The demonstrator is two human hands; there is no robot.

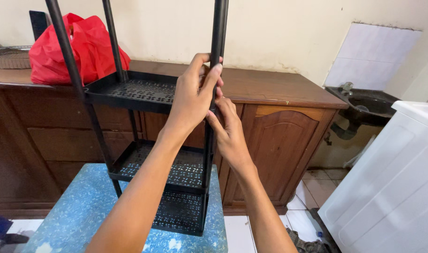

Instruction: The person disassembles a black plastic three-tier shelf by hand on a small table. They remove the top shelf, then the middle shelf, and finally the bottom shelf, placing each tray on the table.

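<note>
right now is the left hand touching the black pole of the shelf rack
Touching. The head view shows the left hand wrapped around the black pole, fingers curled over its front.

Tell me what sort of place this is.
Probably a home utility or kitchen area: a long wooden cabinet along the wall, a small dark wall sink, a tiled floor, and a white appliance, perhaps a washing machine.

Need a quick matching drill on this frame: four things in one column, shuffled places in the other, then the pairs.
Things
1. red bag
2. black rack
3. dark sink
4. left hand

Places
A. mounted on the wall at right
B. standing on the blue patterned table
C. wrapped around the rack's front post
D. on the wooden counter, far left

Pairs: 1-D, 2-B, 3-A, 4-C
</note>
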